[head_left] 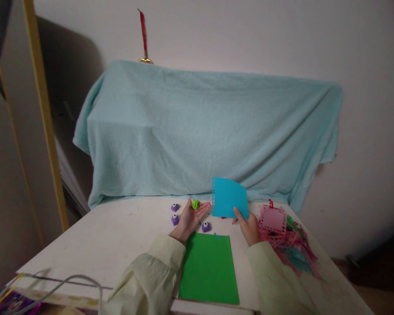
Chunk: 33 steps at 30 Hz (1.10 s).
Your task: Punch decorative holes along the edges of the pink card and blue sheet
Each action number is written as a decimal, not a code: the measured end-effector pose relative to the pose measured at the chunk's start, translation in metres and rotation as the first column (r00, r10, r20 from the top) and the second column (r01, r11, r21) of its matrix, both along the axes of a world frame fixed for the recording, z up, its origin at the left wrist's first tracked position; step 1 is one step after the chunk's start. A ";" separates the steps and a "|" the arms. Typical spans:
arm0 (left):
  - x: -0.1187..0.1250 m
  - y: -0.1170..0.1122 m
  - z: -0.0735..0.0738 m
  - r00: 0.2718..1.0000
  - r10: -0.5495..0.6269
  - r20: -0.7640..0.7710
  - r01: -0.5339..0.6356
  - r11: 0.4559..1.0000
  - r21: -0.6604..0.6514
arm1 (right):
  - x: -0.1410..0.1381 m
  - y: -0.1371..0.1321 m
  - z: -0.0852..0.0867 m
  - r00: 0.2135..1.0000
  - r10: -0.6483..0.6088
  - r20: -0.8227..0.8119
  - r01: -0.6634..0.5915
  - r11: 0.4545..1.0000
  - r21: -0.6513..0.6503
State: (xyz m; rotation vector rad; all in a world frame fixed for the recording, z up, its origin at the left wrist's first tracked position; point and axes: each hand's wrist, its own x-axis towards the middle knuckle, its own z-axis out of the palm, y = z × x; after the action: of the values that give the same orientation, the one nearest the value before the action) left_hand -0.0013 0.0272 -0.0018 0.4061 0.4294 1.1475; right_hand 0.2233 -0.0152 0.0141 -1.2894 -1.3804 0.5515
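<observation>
A: What does your right hand have?

B: My right hand (249, 228) pinches the blue sheet (229, 199) by its lower right corner, thumb in front, lifted over the far part of the tabletop (118, 245).

A: And the left?

B: My left hand (191, 222) is open, palm up, just left of the sheet, a small green piece (195, 204) resting by the thumb. I can't make out exactly what that piece is.

A: How should the sheet handle?

B: Next to no weight, I'd say: thin, springy, likely to flop when held by one corner. The holes down its left side look like the weak line, so I'd grip the plain margins, lightly, since squeezing could crease it.

A: Anything close by?

B: Purple pieces (206, 227) toward the far edge, a green sheet (207, 269) reaching toward the near edge, and pink strips (292, 240) with a holed pink square (272, 218) along the right edge.
</observation>
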 end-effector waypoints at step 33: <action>-0.006 -0.011 0.013 0.996 0.086 0.006 -0.085 0.971 0.225 | 0.001 -0.002 0.002 1.000 0.017 0.021 -0.016 1.000 -0.017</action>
State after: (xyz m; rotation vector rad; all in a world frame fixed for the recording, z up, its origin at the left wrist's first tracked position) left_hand -0.0069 0.0158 0.0116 0.5918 0.3229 1.2845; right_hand 0.2239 -0.0172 0.0157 -1.3020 -1.4078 0.5633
